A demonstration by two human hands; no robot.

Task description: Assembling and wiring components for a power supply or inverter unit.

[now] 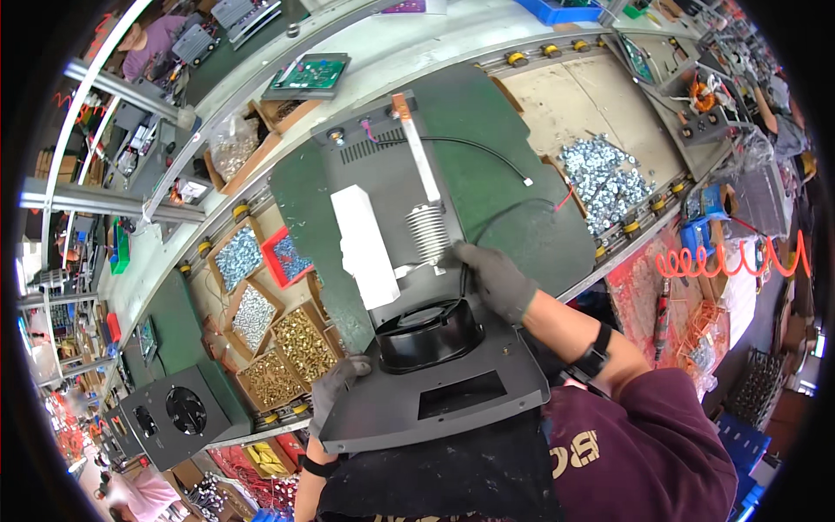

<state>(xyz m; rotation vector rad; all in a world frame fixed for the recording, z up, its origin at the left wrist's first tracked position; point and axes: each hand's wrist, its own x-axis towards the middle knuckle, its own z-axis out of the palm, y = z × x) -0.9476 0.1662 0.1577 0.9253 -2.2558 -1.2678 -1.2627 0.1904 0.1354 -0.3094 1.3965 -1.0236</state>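
A dark grey metal chassis lies on the green mat in front of me, with a black round fan, a white block and a metal bar with a coiled spring-like part on it. My left hand, in a grey glove, grips the chassis's left edge near the fan. My right hand, also gloved, rests on the chassis's right side beside the coil, touching thin black wires.
Cardboard and red bins of screws stand to the left. A pile of silver screws lies at right. Another grey fan unit sits lower left. A red coiled hose hangs at right. Other people work at the far left.
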